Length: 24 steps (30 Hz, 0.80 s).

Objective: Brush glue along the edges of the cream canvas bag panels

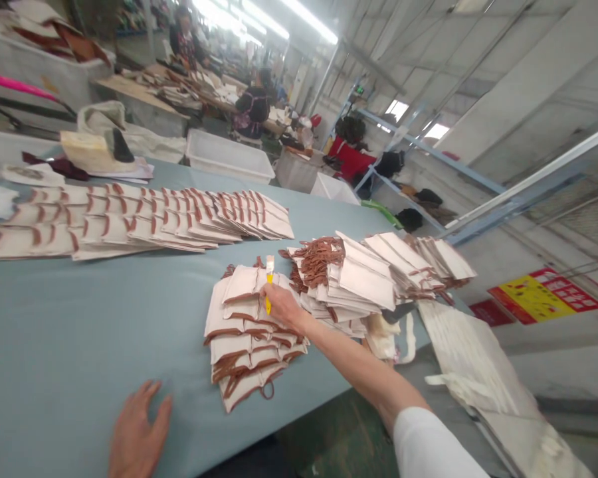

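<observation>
My right hand (283, 305) is closed around the yellow handle of a paintbrush (270, 269), its pale bristles pointing up and away from me. Beneath it lies an overlapping stack of cream panels with brown edges (249, 346), fanned out in rows toward me. Whether the brush touches the panels I cannot tell. At the lower left, my left hand (140, 428) rests on or just above the blue-grey table (70, 332), fingers apart and holding nothing. Right of the brush are higher piles of similar panels (363, 275), with a bundle of brown strips (321, 260) on top.
A long row of overlapping cream panels (144, 219) runs along the table's far side. Behind it stand a white bin (229, 159) and a yellowish foam block (92, 151). Two people (252, 106) are at the back. A board with pale cloth (483, 358) lies at right.
</observation>
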Available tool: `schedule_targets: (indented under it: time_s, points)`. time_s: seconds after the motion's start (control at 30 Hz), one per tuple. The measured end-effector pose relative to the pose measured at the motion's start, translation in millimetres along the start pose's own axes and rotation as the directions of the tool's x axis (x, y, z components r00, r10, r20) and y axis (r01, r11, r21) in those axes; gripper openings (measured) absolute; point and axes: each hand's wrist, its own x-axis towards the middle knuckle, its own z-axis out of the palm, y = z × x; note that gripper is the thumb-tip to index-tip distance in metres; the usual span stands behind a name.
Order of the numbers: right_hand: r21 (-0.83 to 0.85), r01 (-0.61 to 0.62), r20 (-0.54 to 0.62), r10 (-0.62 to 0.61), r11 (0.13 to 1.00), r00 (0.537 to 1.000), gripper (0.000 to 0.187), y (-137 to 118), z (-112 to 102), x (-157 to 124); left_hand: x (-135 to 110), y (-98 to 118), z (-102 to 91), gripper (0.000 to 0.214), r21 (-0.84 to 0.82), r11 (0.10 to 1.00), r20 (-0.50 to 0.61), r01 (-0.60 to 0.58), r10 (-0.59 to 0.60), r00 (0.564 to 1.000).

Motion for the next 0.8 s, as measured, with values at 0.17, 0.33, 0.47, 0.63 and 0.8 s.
schedule_targets:
  time_s: [0.17,0.33,0.47,0.63,0.8]
  points:
    - [0.129,0.032,-0.123,-0.016,0.991,0.992,0.029,-20.8,-38.1,3.5,-17.7,27.9,-10.3,0.066,-0.235,0.967,0.068,0.097,-0.083,0.994]
    - [0.267,0.048,-0.166,-0.003,0.962,0.986,0.024,-52.1,-38.8,-24.4,-32.1,89.9,-15.4,0.068,-0.496,0.851,0.216,0.172,-0.071,0.974]
    - [0.381,0.077,-0.179,-0.008,0.921,0.984,0.022,-82.9,-31.0,-54.2,-34.3,141.2,-19.1,0.077,-0.678,0.696,0.310,0.237,-0.021,0.951]
    - [0.494,0.182,-0.173,-0.109,0.850,0.979,0.019,-116.0,-29.1,-63.3,-35.7,181.2,-14.6,0.081,-0.806,0.474,0.380,0.354,-0.045,0.924]
    - [0.388,0.348,-0.319,-0.230,0.854,0.919,0.015,-93.6,-25.5,-68.3,-39.7,191.1,7.4,0.040,-0.838,0.305,0.381,0.453,-0.268,0.885]
